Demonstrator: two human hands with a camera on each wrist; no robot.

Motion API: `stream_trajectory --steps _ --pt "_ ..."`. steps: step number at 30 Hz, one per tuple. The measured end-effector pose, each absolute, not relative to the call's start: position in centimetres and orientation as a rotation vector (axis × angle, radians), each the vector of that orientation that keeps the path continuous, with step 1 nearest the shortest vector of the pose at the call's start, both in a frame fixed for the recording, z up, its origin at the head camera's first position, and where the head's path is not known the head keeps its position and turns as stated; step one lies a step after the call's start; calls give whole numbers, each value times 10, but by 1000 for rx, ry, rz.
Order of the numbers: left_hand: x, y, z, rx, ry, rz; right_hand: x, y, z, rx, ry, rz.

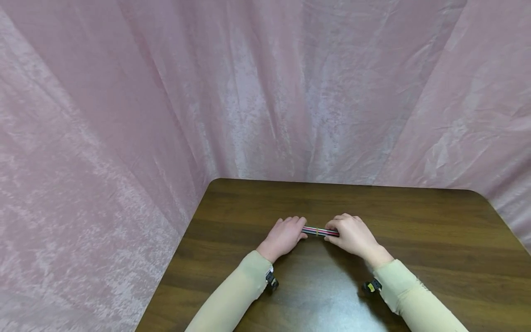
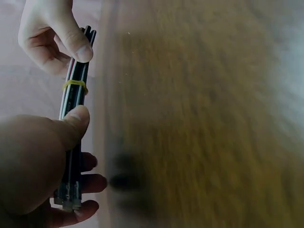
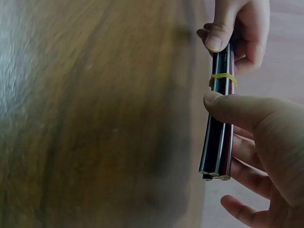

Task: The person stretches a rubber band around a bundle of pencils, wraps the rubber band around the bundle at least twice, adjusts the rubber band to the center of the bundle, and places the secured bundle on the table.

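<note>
Between both hands lies a bundle of striped pencils point(image 1: 309, 230), dark with red and silver stripes. A yellow rubber band point(image 2: 75, 83) circles the bundle near its middle. My left hand point(image 1: 285, 236) grips the left part, thumb on the near side and fingers behind; ferrule-like ends point(image 2: 69, 195) show by those fingers in the left wrist view. With thumb and fingers, my right hand point(image 1: 352, 234) pinches the other part. Flat, unsharpened pencil ends point(image 3: 216, 175) stick out past its thumb in the right wrist view. The bundle is held roughly level above the table.
The brown wooden table point(image 1: 415, 221) has rounded far corners and reaches beyond both hands. Pink velvet-like curtains point(image 1: 265, 92) hang behind it and to the left. Small cameras are strapped at both wrists, the right one point(image 1: 371, 286) with a yellow mark.
</note>
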State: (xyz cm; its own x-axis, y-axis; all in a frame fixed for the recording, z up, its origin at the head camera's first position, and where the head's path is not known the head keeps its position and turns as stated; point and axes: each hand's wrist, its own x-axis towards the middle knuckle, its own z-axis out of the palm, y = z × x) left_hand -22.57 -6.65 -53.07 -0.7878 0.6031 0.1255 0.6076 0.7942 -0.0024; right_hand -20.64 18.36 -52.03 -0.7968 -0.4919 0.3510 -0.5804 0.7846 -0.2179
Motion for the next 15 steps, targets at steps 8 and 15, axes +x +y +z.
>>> stream_trajectory --steps 8,15 --pt "-235 -56 -538 -908 -2837 56 -216 185 -533 776 -2741 479" --pt "-236 -54 -541 -902 -2845 62 -216 185 -535 783 -2746 478"
